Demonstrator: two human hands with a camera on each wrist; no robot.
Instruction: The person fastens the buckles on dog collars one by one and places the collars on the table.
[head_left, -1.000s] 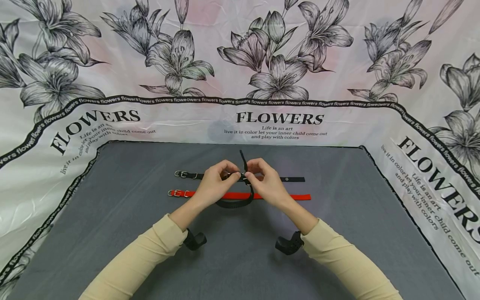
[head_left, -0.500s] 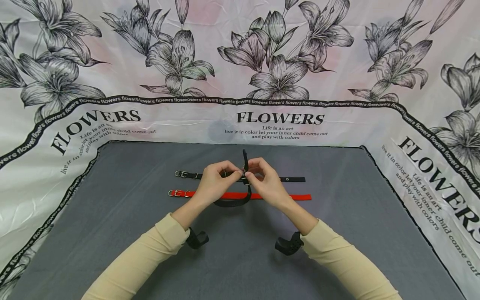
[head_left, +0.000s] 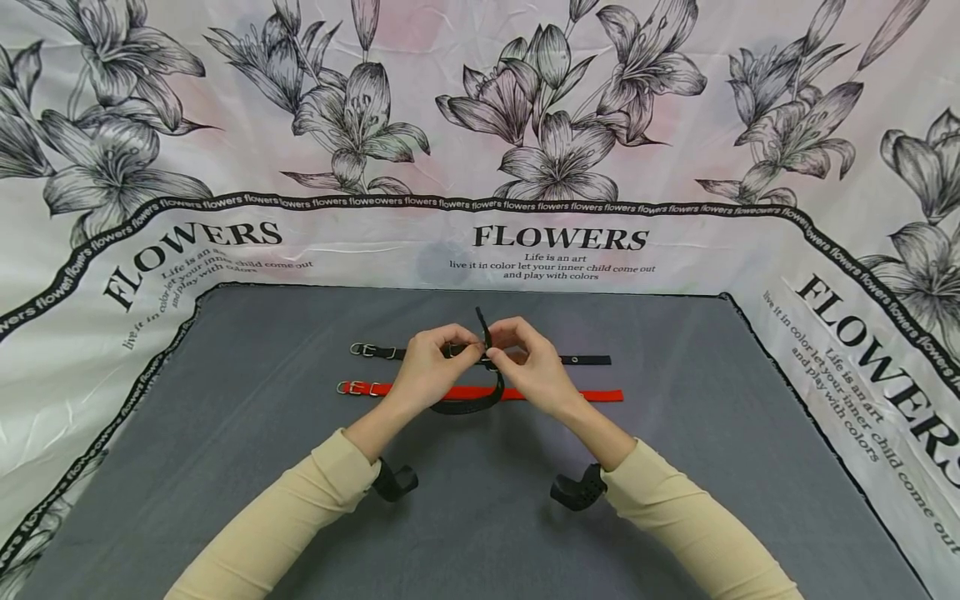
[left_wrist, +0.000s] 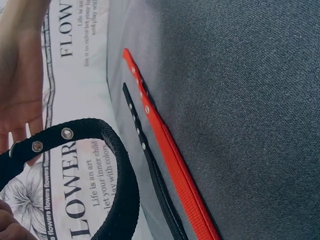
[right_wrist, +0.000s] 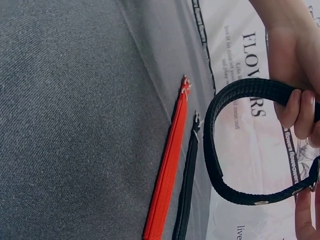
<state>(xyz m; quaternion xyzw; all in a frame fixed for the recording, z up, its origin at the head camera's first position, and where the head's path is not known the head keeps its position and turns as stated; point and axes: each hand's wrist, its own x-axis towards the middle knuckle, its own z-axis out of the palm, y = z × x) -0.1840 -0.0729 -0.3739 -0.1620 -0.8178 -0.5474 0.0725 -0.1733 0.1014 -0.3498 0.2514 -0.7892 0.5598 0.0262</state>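
Held up between both hands is a black dog collar (head_left: 468, 407), bent into a loop, with its free end sticking up between the fingertips. My left hand (head_left: 431, 367) pinches it near the buckle end. From the other side, my right hand (head_left: 536, 367) pinches the strap close by. Metal eyelets line the collar (left_wrist: 127, 185) in the left wrist view, and a metal ring or buckle (left_wrist: 14, 148) circles the strap there. Fingers partly hide the buckle. The right wrist view shows the loop of the same collar (right_wrist: 212, 150) hanging open below the fingers.
A second black collar (head_left: 588, 359) lies straight across the grey cloth (head_left: 480, 517), partly behind the hands. Nearer the body and parallel to it is a red collar (head_left: 603, 395); both have their buckles at the left. A flower-printed sheet (head_left: 375, 242) rises behind and beside the cloth.
The collar's free end swings slightly right, then back left and a little lower. My left hand has shifted slightly right; the right hand stays nearly in place. The two lying collars have not moved.
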